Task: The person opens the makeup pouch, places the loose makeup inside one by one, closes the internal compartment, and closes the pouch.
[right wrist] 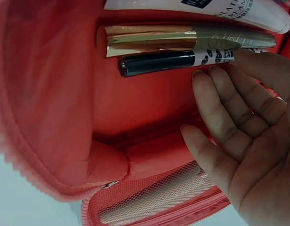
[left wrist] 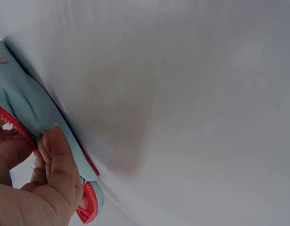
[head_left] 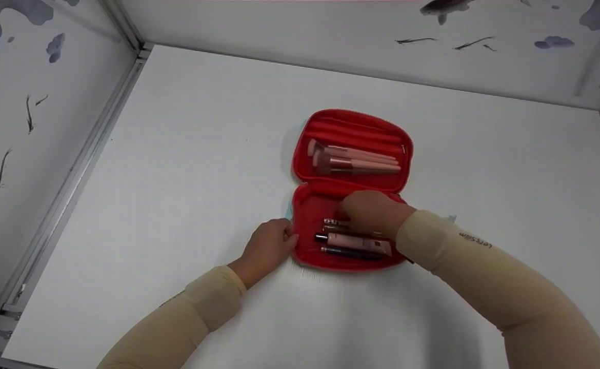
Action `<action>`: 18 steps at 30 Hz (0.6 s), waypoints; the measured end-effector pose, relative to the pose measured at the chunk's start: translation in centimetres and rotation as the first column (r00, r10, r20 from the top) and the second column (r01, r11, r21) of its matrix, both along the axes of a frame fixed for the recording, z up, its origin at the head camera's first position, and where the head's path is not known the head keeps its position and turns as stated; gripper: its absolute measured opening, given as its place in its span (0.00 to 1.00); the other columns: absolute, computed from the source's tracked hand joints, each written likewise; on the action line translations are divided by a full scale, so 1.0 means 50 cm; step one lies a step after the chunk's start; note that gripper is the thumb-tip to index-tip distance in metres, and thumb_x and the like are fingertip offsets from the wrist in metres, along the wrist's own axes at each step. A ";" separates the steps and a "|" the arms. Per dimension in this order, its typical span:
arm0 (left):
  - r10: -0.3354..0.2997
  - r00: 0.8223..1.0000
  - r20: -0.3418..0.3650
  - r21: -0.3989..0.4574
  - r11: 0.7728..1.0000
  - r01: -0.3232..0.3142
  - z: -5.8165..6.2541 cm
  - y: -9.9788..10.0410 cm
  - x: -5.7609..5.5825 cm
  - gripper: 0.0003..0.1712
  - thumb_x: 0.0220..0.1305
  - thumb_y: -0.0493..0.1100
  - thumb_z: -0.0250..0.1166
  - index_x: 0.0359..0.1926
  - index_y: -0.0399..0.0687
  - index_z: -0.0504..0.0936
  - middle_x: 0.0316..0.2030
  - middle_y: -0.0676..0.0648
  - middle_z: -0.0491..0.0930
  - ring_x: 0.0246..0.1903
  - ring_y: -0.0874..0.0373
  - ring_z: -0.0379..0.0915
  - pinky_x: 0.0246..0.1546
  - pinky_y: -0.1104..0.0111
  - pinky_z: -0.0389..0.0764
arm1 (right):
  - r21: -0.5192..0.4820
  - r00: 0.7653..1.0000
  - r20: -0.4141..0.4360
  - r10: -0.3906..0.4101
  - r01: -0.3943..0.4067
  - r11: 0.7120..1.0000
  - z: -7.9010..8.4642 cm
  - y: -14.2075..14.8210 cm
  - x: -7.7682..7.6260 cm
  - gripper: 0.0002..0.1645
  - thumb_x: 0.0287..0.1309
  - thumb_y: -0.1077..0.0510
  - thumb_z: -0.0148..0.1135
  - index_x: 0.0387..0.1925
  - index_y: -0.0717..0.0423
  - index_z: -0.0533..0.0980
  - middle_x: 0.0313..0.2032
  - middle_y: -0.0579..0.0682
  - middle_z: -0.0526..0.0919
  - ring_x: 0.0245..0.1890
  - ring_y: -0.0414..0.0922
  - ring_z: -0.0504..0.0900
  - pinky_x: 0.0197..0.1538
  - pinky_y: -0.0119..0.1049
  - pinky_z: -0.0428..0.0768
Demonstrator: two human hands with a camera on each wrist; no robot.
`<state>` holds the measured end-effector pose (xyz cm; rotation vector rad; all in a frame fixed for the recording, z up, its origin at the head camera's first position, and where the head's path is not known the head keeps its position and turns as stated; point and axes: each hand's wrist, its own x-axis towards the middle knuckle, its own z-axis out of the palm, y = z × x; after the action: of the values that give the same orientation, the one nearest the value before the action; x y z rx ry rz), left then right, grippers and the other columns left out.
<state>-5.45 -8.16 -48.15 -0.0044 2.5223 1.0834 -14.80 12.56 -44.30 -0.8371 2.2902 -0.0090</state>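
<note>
An open red-lined makeup case (head_left: 313, 202), light blue outside in the left wrist view, lies on the white table. My left hand (head_left: 269, 246) pinches its near left edge by the zipper (left wrist: 14, 123). Inside the near half, my right hand (head_left: 374, 211) bends over a slim black-capped makeup tube (right wrist: 159, 63) with a black-and-white pattern, thumb across it and fingertips at its side. Beside it lie a gold-capped tube (right wrist: 152, 38), a pink cream tube (head_left: 356, 242) and a dark pen (head_left: 354, 253). In the head view the hand hides part of the patterned tube.
Pink makeup brushes (head_left: 364, 165) lie in the far half of the case, with mesh (right wrist: 149, 193) over that side in the right wrist view. Patterned white panels (head_left: 290, 31) stand along the back and left of the table (head_left: 177, 154).
</note>
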 end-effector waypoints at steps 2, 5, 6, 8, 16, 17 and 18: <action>0.002 1.000 -0.001 -0.001 1.000 -0.002 0.000 0.001 0.000 0.06 0.64 0.38 0.61 0.29 0.44 0.76 0.21 0.51 0.71 0.27 0.58 0.67 0.27 0.69 0.71 | -0.008 1.000 0.006 -0.009 0.009 1.000 -0.001 0.003 0.000 0.06 0.63 0.54 0.62 0.31 0.49 0.80 0.22 0.44 0.77 0.26 0.44 0.71 0.37 0.37 0.73; 0.004 1.000 -0.006 -0.003 1.000 -0.004 0.001 0.002 -0.001 0.06 0.63 0.37 0.61 0.28 0.44 0.76 0.21 0.51 0.71 0.27 0.58 0.67 0.28 0.69 0.71 | -0.012 0.999 0.021 -0.040 0.040 0.999 0.002 0.007 0.002 0.04 0.62 0.54 0.63 0.32 0.48 0.80 0.22 0.43 0.78 0.27 0.43 0.72 0.37 0.37 0.73; 0.005 1.000 -0.008 -0.003 1.000 -0.005 0.002 0.001 -0.001 0.06 0.63 0.37 0.61 0.28 0.45 0.76 0.21 0.51 0.71 0.27 0.58 0.67 0.28 0.69 0.71 | -0.011 0.998 0.032 -0.057 0.057 0.998 0.005 0.008 0.003 0.04 0.61 0.54 0.63 0.33 0.48 0.81 0.23 0.43 0.78 0.28 0.43 0.72 0.38 0.37 0.73; 0.006 1.000 -0.008 -0.003 1.000 -0.006 0.002 0.001 0.000 0.06 0.64 0.38 0.61 0.28 0.45 0.76 0.21 0.51 0.71 0.27 0.58 0.67 0.28 0.69 0.72 | -0.009 0.995 0.049 -0.092 0.092 0.996 0.010 0.009 0.005 0.03 0.60 0.53 0.64 0.35 0.46 0.81 0.23 0.42 0.79 0.29 0.43 0.73 0.39 0.37 0.74; 0.002 1.000 0.014 -0.005 1.000 -0.002 0.002 0.001 -0.001 0.06 0.65 0.39 0.61 0.30 0.45 0.76 0.22 0.50 0.72 0.28 0.58 0.68 0.29 0.69 0.72 | -0.057 0.998 -0.020 -0.062 0.060 0.997 0.021 0.021 0.022 0.05 0.61 0.53 0.63 0.37 0.48 0.81 0.22 0.41 0.77 0.28 0.43 0.73 0.37 0.37 0.75; 0.003 1.000 0.018 -0.005 1.000 -0.003 0.003 0.001 -0.002 0.06 0.65 0.40 0.61 0.30 0.45 0.76 0.22 0.50 0.72 0.28 0.57 0.68 0.29 0.69 0.73 | -0.071 0.998 -0.030 -0.061 0.059 0.996 0.021 0.024 0.023 0.06 0.60 0.53 0.64 0.37 0.48 0.81 0.22 0.41 0.77 0.28 0.42 0.73 0.37 0.37 0.75; 0.002 1.000 0.019 -0.008 1.000 -0.002 0.003 0.001 -0.002 0.06 0.65 0.40 0.62 0.30 0.45 0.76 0.22 0.50 0.72 0.28 0.57 0.68 0.29 0.69 0.73 | -0.084 0.997 -0.039 -0.063 0.059 0.995 0.022 0.028 0.026 0.06 0.60 0.53 0.64 0.38 0.49 0.81 0.22 0.41 0.77 0.28 0.42 0.73 0.37 0.37 0.75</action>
<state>-5.56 -8.10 -47.99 -0.0192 2.5098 1.0689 -13.51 13.95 -43.19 -0.8158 2.3682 -0.1159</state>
